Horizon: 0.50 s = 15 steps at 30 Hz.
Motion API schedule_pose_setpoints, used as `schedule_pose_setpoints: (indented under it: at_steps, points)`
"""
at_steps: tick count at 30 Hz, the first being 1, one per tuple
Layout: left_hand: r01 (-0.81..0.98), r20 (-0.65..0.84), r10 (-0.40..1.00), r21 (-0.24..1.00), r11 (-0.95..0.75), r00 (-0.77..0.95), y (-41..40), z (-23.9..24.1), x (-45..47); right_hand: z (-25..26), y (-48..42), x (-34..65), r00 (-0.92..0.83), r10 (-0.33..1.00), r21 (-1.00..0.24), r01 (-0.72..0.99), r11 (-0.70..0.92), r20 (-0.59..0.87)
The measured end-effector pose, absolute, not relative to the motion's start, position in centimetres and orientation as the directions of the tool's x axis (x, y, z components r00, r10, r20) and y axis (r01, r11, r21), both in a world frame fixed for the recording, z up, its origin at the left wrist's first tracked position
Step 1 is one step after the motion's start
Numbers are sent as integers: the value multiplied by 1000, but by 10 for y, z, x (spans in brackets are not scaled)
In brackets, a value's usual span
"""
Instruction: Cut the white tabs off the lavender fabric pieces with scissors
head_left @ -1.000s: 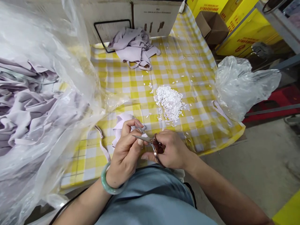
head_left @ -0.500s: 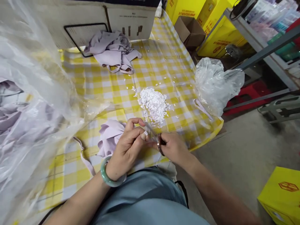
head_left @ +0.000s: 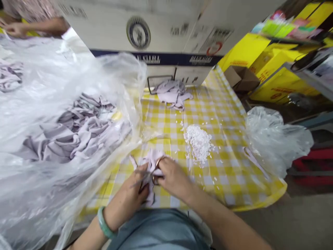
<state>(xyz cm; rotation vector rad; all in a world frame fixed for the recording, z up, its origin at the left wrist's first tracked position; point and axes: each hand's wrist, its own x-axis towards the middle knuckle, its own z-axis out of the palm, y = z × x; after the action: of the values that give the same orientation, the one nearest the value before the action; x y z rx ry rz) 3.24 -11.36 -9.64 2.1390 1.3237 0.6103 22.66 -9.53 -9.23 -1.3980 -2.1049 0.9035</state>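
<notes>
My left hand [head_left: 130,198], with a green bangle on its wrist, is closed on a pale lilac cloth piece [head_left: 151,163] at the near edge of the yellow checked table [head_left: 229,177]. My right hand [head_left: 173,178] is closed round a pair of scissors [head_left: 145,177], whose blades point left across the cloth. The picture is smeared by motion, so the blades' gap is unclear. A heap of small white snippets [head_left: 199,142] lies just beyond my right hand.
A big clear plastic bag of lilac cloth [head_left: 65,132] fills the left. More lilac pieces [head_left: 173,92] lie at the table's far end by cardboard boxes [head_left: 145,31]. A crumpled clear bag [head_left: 275,139] sits right. Another person's arm [head_left: 33,26] shows top left.
The view has swung up and left. Both hands have dropped onto the lilac cloth, and the scissors now point left instead of being held up between the hands.
</notes>
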Motion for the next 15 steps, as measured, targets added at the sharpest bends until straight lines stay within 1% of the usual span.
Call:
schedule_pose_setpoints:
  at_steps: [1,3,4,6,7,8,9,12,15]
  points:
    - [618,100,905,699,-360,414,-107,-89,37,-90,-92,222,-372,928,-748,613,255,11]
    - [570,114,913,749,-338,392,-84,-67,48,-77,-81,222,-273,961,-814,550,187,36]
    - [556,154,923,758,-340,354,-69,-53,54,-67,-70,226,-210,976,-849,502,162,61]
    - [514,312,916,758,-400,253,-28,-22,68,-37,-38,235,-90,987,-889,428,161,136]
    - [482,412,889,748,-456,202,-4,-7,76,-20,-17,240,-44,981,-891,414,189,187]
    - [438,494,859,748,-499,134,22,6,85,-1,8,245,12,968,-875,432,219,249]
    - [433,532,843,742,-512,87,47,17,92,16,34,250,43,957,-862,446,240,288]
    - [436,556,831,749,-499,-4,105,32,111,49,106,263,169,914,-817,528,232,369]
    - [411,546,838,767,-493,-12,113,19,120,40,133,275,217,914,-832,522,188,342]
